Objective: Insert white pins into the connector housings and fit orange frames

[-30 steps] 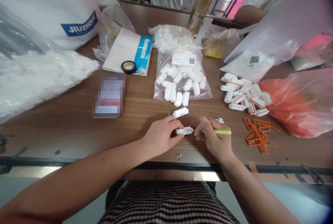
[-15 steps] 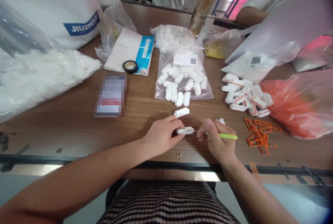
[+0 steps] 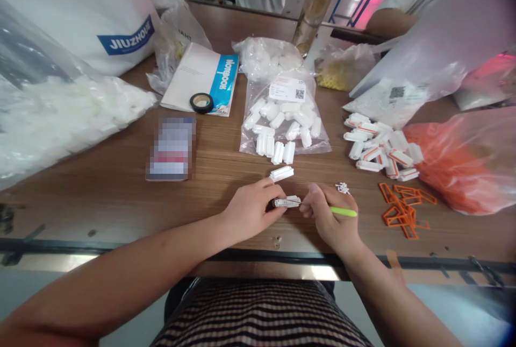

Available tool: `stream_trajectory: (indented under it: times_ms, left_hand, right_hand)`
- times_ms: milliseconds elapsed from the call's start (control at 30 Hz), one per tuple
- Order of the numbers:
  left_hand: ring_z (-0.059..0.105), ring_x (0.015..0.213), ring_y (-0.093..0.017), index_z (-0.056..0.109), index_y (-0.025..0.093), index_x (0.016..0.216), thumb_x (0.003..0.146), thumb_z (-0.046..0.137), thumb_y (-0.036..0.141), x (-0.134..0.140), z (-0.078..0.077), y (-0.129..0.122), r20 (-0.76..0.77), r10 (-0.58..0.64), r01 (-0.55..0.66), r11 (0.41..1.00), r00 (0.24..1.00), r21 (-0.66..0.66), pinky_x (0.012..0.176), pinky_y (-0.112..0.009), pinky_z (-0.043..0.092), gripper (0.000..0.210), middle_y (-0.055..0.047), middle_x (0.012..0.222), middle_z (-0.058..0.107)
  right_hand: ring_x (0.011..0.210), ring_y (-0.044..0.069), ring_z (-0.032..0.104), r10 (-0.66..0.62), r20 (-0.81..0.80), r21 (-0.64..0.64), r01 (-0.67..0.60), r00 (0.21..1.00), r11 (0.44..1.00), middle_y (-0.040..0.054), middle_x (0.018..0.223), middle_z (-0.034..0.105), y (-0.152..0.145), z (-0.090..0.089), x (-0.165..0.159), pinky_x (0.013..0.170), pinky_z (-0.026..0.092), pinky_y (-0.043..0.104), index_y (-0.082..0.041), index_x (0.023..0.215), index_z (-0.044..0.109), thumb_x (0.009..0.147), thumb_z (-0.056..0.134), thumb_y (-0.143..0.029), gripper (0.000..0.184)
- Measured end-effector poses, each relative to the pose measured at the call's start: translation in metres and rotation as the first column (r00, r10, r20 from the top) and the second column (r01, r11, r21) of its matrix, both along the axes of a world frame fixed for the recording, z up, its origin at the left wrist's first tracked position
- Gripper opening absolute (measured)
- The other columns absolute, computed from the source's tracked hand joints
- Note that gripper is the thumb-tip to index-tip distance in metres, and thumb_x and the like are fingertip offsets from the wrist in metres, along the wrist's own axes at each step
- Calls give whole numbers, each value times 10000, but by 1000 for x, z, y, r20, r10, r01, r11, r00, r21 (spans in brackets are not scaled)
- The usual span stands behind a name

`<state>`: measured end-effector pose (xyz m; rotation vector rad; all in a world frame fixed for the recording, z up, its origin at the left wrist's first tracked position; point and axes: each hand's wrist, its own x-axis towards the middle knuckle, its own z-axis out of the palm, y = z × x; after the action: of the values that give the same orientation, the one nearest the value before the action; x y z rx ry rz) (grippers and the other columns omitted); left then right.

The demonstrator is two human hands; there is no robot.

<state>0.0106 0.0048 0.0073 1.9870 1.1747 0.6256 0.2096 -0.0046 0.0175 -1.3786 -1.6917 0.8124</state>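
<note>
Between the fingers of my left hand (image 3: 253,204) is a white connector housing (image 3: 287,202) with rows of small holes facing up. My right hand (image 3: 328,212) is closed around a thin metal pick with a lime-green handle (image 3: 343,211); its tip reaches the right end of the housing. Another white housing (image 3: 281,174) lies just beyond my left fingers. Tiny white pins (image 3: 342,188) sit in a small heap beyond my right hand.
On the right are white housings with orange strips (image 3: 382,148), loose orange frames (image 3: 405,210) and a bag of orange parts (image 3: 463,164). A bag of white housings (image 3: 286,115) lies ahead. A phone (image 3: 171,149), notebook (image 3: 193,78) and black tape roll (image 3: 201,103) are on the left.
My right hand has shifted left toward the housing, carrying the green-handled pick with it. More of the tiny pin heap now shows. My left hand and the housing stay in place.
</note>
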Motion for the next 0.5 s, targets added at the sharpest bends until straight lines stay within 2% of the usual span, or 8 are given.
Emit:
stream_trajectory:
  times_ms: [167,500]
  left_hand:
    - [519,662,-112,678,199,933,887,643,242,-1,0,0,-1,-7,7,1000,1000,9,612,-260,407,72,4,888,594]
    - [516,652,-110,679,198,925,891,639,252,0,1,0,0,-4,4,1000,1000,-4,599,-256,406,75,1,886,596]
  right_hand:
    - [446,87,576,-58,-103,-18,56,993,998,-6,556,633,-2,-2,1,449,471,215,-184,603,631,991,488,-296,429]
    - [473,87,591,-15,-31,-22,15,999,1000,-2,571,646,0,-3,0,487,481,218,-182,612,631,981,512,-287,401]
